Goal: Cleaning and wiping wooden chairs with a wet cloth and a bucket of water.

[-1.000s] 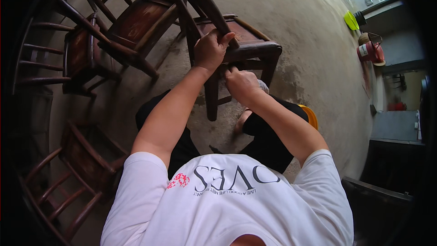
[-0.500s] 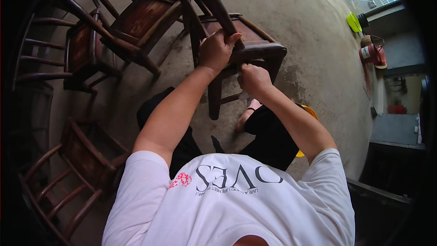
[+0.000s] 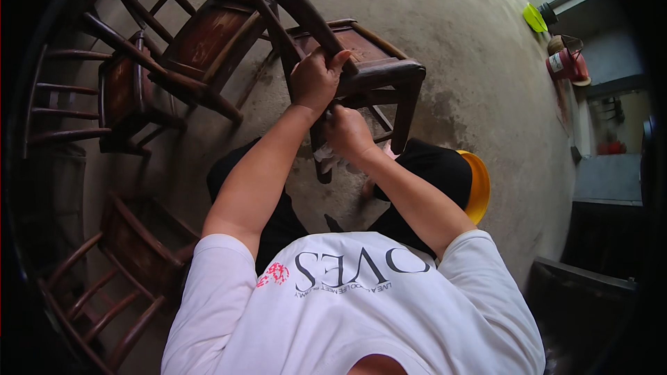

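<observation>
A dark wooden chair stands tilted in front of me, its seat edge and legs toward me. My left hand is closed around one of its slanting wooden bars, thumb pointing right. Below the seat edge, my right hand is closed on a pale, crumpled cloth at the chair's near-left leg. The cloth hangs under the fingers and covers part of that leg. The right fingertips are partly hidden against the wood.
Several more dark wooden chairs stand along the left. A yellow basin sits beside my right knee. Farther right are a red bucket, a lime-green basin and a dark-edged counter.
My right hand has moved left and down to the near-left leg, and more of the cloth shows. The left hand keeps its hold. The view has shifted slightly.
</observation>
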A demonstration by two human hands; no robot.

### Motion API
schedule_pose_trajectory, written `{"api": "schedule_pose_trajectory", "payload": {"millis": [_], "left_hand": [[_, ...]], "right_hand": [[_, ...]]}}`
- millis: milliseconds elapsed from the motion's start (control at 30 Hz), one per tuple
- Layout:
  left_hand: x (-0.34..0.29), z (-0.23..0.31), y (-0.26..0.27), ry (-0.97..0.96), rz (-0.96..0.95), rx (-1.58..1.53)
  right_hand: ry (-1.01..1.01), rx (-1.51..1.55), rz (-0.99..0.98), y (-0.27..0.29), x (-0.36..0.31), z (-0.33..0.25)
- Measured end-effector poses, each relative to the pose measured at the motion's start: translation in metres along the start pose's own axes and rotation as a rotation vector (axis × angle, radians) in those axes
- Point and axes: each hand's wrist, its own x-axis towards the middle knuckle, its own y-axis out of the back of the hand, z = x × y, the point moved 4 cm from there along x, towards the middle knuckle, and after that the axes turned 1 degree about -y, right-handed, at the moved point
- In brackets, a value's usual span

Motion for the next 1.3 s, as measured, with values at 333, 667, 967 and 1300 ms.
{"api": "schedule_pose_trajectory", "payload": {"millis": [333, 667, 967, 1300], "left_hand": [[0.018, -0.008, -0.003, 0.058, -0.003, -0.129], [0.023, -0.017, 0.000, 0.016, 0.015, -0.198], [0.026, -0.020, -0.008, 0.098, -0.002, -0.307], [0.030, -0.022, -0.002, 0.076, 0.001, -0.275]], "right_hand": [[-0.429, 1.864, -0.377, 0.057, -0.043, 0.061], [-0.007, 1.978, -0.302, 0.180, -0.097, 0.195], [-1.039, 0.856, 0.267, 0.049, -0.215, 0.429], [-0.637, -0.615, -0.519, -0.081, -0.196, 0.506]]}}
